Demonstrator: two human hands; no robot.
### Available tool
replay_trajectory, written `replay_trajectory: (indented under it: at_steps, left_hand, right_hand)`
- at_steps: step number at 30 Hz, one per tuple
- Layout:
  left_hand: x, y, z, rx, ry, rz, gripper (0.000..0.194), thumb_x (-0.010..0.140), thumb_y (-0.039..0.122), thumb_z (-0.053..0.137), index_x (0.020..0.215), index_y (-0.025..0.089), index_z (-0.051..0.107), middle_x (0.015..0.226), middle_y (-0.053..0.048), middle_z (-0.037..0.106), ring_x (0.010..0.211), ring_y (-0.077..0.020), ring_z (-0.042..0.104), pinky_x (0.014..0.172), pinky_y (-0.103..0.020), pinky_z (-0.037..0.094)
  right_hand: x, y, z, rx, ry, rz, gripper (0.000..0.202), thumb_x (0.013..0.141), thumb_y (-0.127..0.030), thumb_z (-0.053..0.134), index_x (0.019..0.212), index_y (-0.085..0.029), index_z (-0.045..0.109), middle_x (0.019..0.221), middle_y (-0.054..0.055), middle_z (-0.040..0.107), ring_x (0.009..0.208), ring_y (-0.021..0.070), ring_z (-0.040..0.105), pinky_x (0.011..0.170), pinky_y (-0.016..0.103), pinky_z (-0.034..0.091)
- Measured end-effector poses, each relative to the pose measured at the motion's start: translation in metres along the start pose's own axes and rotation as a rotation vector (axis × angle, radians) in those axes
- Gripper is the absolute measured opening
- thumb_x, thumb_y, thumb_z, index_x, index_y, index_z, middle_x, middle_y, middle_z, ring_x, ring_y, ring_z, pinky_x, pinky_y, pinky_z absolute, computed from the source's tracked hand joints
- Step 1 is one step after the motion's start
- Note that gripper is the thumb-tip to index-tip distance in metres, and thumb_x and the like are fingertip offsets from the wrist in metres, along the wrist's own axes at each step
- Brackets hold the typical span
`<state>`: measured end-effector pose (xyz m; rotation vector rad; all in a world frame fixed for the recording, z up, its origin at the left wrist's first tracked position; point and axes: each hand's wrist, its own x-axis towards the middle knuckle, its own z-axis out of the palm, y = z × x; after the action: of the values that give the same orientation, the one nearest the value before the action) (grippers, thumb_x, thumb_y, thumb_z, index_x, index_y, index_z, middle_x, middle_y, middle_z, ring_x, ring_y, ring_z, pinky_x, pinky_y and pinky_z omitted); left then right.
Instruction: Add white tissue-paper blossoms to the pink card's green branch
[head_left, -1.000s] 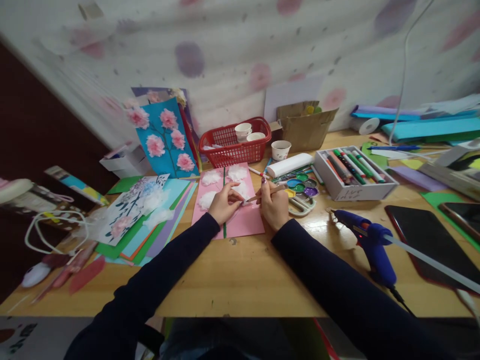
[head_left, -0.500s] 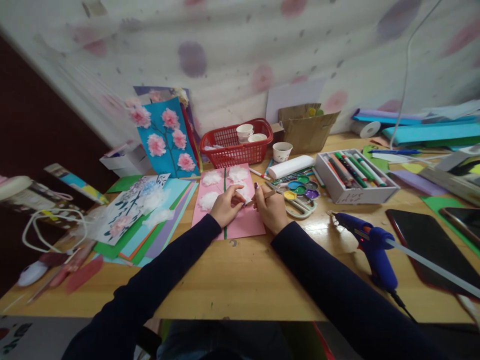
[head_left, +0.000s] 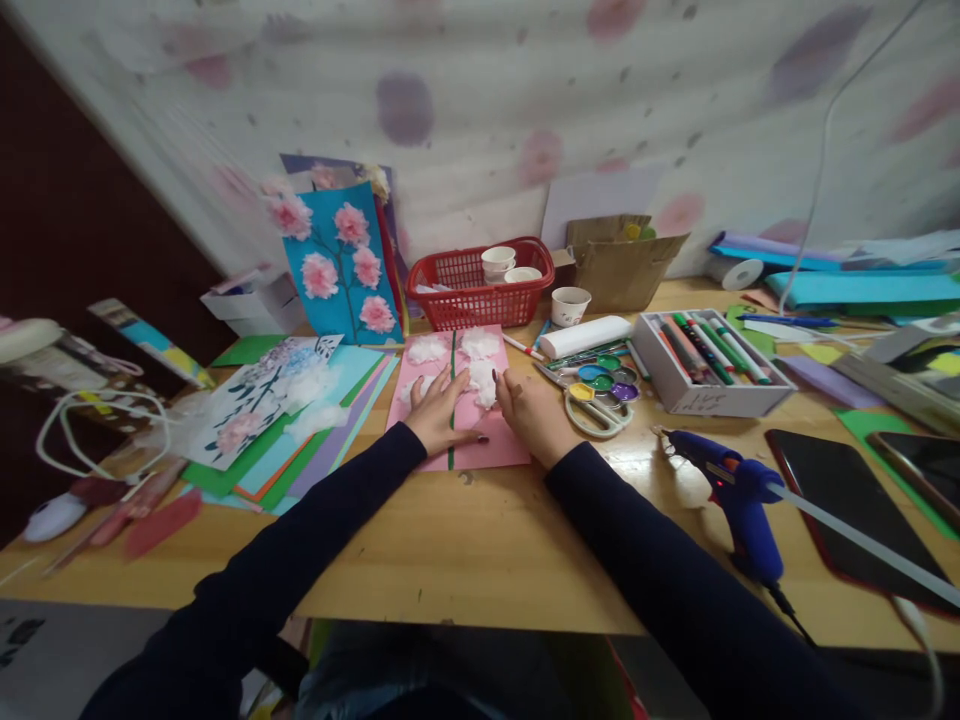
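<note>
A pink card [head_left: 499, 452] lies on the table, with a dark green stem [head_left: 453, 345] down its middle and white cotton tufts [head_left: 480, 344] on both sides. My left hand [head_left: 436, 418] rests on the card, fingers spread and thumb stretched out, partly covering the lower left tuft. At the card's right side my right hand [head_left: 536, 412] is closed, its fingertips bunched at the edge of the lower right cotton tuft [head_left: 484, 382]. What those fingers hold, if anything, is hidden.
Scissors [head_left: 606, 422] and a paint palette [head_left: 596, 380] lie just right of my right hand. Further right are a marker box [head_left: 731, 398], a blue glue gun [head_left: 739, 500] and a phone [head_left: 847, 510]. Coloured sheets [head_left: 337, 465] lie left; a red basket [head_left: 450, 310] stands behind.
My left hand has opened from a pinch and spread over the card, moving slightly left. The lower right cotton tuft now shows more fully. My right hand stays closed beside it.
</note>
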<state>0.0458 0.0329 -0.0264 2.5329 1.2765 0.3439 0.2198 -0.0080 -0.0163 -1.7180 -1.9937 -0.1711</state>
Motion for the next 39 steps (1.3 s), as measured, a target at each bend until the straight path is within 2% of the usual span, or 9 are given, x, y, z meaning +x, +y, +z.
replay_trajectory:
  at_steps: [7, 11, 17, 23, 26, 30, 33, 35, 39]
  left_hand:
    - [0.000, 0.001, 0.001, 0.041, -0.027, -0.012, 0.096, 0.071, 0.053, 0.067, 0.147, 0.020, 0.018, 0.151, -0.017, 0.030, 0.142, -0.0343, 0.016, 0.108, -0.063, 0.000]
    - [-0.002, 0.000, 0.001, 0.025, -0.035, -0.015, 0.096, 0.070, 0.056, 0.067, 0.146, 0.020, 0.020, 0.149, -0.016, 0.036, 0.142, -0.0346, 0.015, 0.108, -0.065, -0.001]
    - [-0.001, -0.004, 0.007, -0.021, 0.008, 0.009, 0.100, 0.066, 0.063, 0.066, 0.145, 0.018, 0.024, 0.148, -0.016, 0.037, 0.141, -0.0366, 0.017, 0.106, -0.067, -0.003]
    - [-0.004, -0.006, 0.010, -0.056, 0.080, 0.044, 0.099, 0.065, 0.063, 0.068, 0.144, 0.018, 0.030, 0.140, -0.018, 0.047, 0.138, -0.0401, 0.021, 0.104, -0.068, -0.002]
    - [-0.006, -0.005, 0.008, -0.066, 0.159, 0.110, 0.080, 0.068, 0.056, 0.070, 0.137, 0.025, 0.044, 0.136, -0.014, 0.052, 0.133, -0.0383, 0.029, 0.105, -0.065, 0.006]
    - [-0.007, -0.004, 0.008, -0.030, 0.195, 0.219, 0.034, 0.080, 0.045, 0.064, 0.112, 0.035, 0.066, 0.137, -0.008, 0.051, 0.132, -0.0360, 0.032, 0.104, -0.063, 0.011]
    - [-0.007, -0.005, 0.009, 0.012, 0.161, 0.227, 0.035, 0.079, 0.047, 0.064, 0.113, 0.037, 0.066, 0.143, -0.009, 0.044, 0.133, -0.0382, 0.029, 0.102, -0.065, 0.012]
    - [-0.008, -0.006, 0.008, 0.026, 0.166, 0.208, 0.038, 0.078, 0.046, 0.066, 0.114, 0.035, 0.065, 0.143, -0.010, 0.043, 0.133, -0.0383, 0.029, 0.103, -0.065, 0.012]
    - [-0.009, -0.010, 0.004, 0.008, 0.175, 0.168, 0.043, 0.076, 0.041, 0.067, 0.117, 0.028, 0.063, 0.137, -0.011, 0.050, 0.131, -0.0357, 0.033, 0.104, -0.062, 0.013]
  right_hand:
    - [0.000, -0.021, 0.003, 0.096, -0.064, -0.105, 0.020, 0.092, -0.022, 0.043, 0.090, -0.012, 0.060, 0.075, 0.014, 0.069, 0.063, 0.0199, 0.061, 0.052, 0.027, 0.027]
    - [-0.001, -0.011, 0.007, 0.497, 0.098, 0.109, 0.019, 0.084, -0.030, 0.055, 0.069, -0.017, 0.055, 0.059, 0.006, 0.062, 0.052, 0.0163, 0.055, 0.052, 0.026, 0.030]
    - [-0.007, 0.009, 0.014, 0.684, 0.285, 0.295, 0.046, 0.093, -0.050, 0.028, 0.063, -0.021, 0.047, 0.044, -0.001, 0.052, 0.038, 0.0124, 0.049, 0.043, 0.024, 0.038]
    - [-0.010, 0.007, 0.016, 0.838, 0.430, 0.438, 0.049, 0.088, -0.057, 0.032, 0.060, -0.021, 0.047, 0.038, -0.004, 0.046, 0.031, 0.0109, 0.045, 0.035, 0.022, 0.037]
    - [-0.009, 0.007, 0.014, 0.880, 0.459, 0.475, 0.050, 0.088, -0.056, 0.030, 0.056, -0.021, 0.045, 0.036, -0.004, 0.044, 0.030, 0.0107, 0.044, 0.033, 0.022, 0.035]
    - [-0.006, 0.007, 0.010, 0.871, 0.463, 0.487, 0.054, 0.091, -0.053, 0.018, 0.056, -0.021, 0.044, 0.037, -0.003, 0.044, 0.030, 0.0114, 0.044, 0.033, 0.023, 0.035]
    - [-0.006, 0.009, 0.001, 0.811, 0.445, 0.447, 0.051, 0.091, -0.053, 0.020, 0.064, -0.020, 0.049, 0.046, -0.001, 0.052, 0.038, 0.0129, 0.050, 0.040, 0.025, 0.040]
    - [-0.008, 0.012, -0.006, 0.742, 0.397, 0.377, 0.040, 0.089, -0.051, 0.037, 0.072, -0.019, 0.055, 0.058, 0.002, 0.060, 0.049, 0.0149, 0.056, 0.051, 0.027, 0.045]
    - [-0.018, 0.017, -0.015, 0.385, 0.158, 0.113, 0.016, 0.085, -0.025, 0.052, 0.090, -0.017, 0.064, 0.089, 0.010, 0.066, 0.075, 0.0205, 0.062, 0.072, 0.032, 0.047]
